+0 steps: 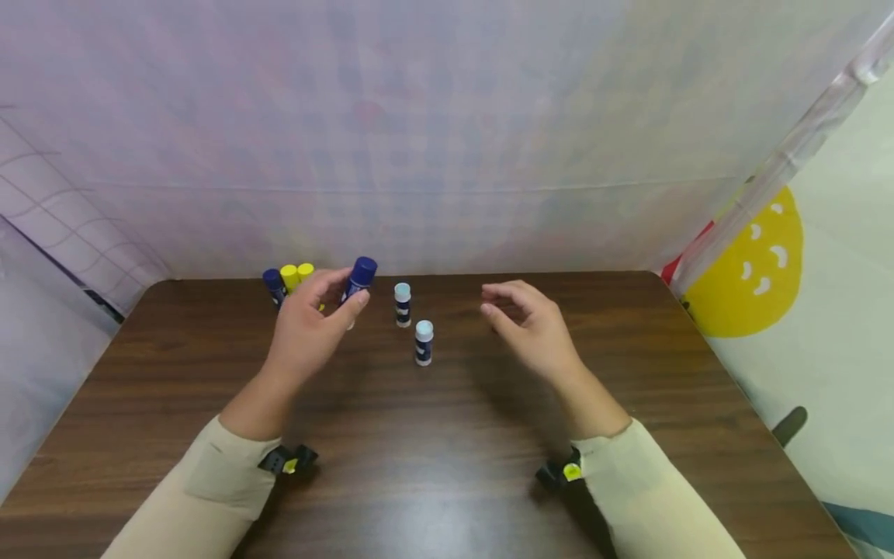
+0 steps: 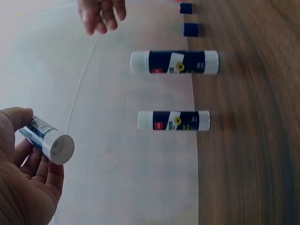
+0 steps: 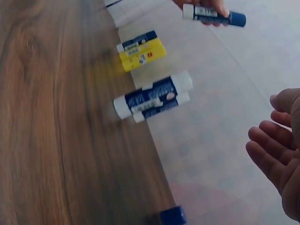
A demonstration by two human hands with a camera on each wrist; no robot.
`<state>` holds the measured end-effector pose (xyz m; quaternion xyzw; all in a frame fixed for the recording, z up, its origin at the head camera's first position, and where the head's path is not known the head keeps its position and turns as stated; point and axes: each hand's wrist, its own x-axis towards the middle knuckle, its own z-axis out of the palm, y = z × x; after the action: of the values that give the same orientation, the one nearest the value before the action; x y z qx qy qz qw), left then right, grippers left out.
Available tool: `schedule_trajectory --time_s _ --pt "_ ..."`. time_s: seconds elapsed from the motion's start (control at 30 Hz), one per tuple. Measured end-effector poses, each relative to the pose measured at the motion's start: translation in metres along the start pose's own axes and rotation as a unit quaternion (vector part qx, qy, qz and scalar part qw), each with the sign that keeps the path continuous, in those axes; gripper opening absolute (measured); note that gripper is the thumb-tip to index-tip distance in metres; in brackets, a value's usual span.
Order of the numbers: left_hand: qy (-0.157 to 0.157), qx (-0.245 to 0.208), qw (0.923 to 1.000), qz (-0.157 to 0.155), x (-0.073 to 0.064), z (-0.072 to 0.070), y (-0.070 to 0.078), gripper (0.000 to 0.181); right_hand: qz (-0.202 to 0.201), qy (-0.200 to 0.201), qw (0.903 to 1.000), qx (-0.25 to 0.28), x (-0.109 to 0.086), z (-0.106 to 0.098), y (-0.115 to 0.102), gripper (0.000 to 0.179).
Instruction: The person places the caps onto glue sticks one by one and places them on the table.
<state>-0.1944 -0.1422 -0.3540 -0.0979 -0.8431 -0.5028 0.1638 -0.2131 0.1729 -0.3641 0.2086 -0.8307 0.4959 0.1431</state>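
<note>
My left hand point(image 1: 307, 318) grips a glue stick point(image 1: 362, 272) with a navy cap, raised and tilted. In the left wrist view its round white base point(image 2: 62, 149) faces the camera. Two glue sticks with pale tops and navy labels stand upright on the table, the nearer one point(image 1: 424, 343) just right of the farther one point(image 1: 403, 304). My right hand point(image 1: 527, 322) hovers to their right, fingers loosely bent, holding nothing. Two loose blue caps lie on the table in the left wrist view, one cap point(image 2: 191, 30) closer than the other cap point(image 2: 186, 8); the right hand hides them in the head view.
Behind the left hand stand two yellow glue sticks point(image 1: 289, 275) and a navy-capped one point(image 1: 275, 286), partly covered by that hand. A pale patterned curtain point(image 1: 447, 155) hangs along the back edge of the brown wooden table point(image 1: 433, 466).
</note>
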Motion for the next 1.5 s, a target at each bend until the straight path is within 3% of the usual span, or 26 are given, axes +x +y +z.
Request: schedule_trajectory --time_s 0.4,0.73,1.13,1.5 --pt "0.081 -0.019 0.9965 -0.006 0.011 -0.016 -0.016 0.038 0.054 -0.001 0.9980 -0.034 0.002 -0.005 0.037 0.026" --pt "0.126 -0.014 0.9911 -0.040 0.014 -0.030 -0.027 0.043 0.069 -0.001 0.9957 -0.062 0.001 -0.001 0.056 0.027" --pt "0.221 -0.035 0.9712 -0.082 0.024 -0.048 -0.048 0.041 0.072 0.001 0.9951 -0.067 -0.001 0.003 0.071 0.027" --pt "0.263 -0.062 0.9522 -0.143 0.030 -0.059 -0.070 0.037 0.078 -0.001 0.9937 -0.080 -0.002 0.001 0.077 0.029"
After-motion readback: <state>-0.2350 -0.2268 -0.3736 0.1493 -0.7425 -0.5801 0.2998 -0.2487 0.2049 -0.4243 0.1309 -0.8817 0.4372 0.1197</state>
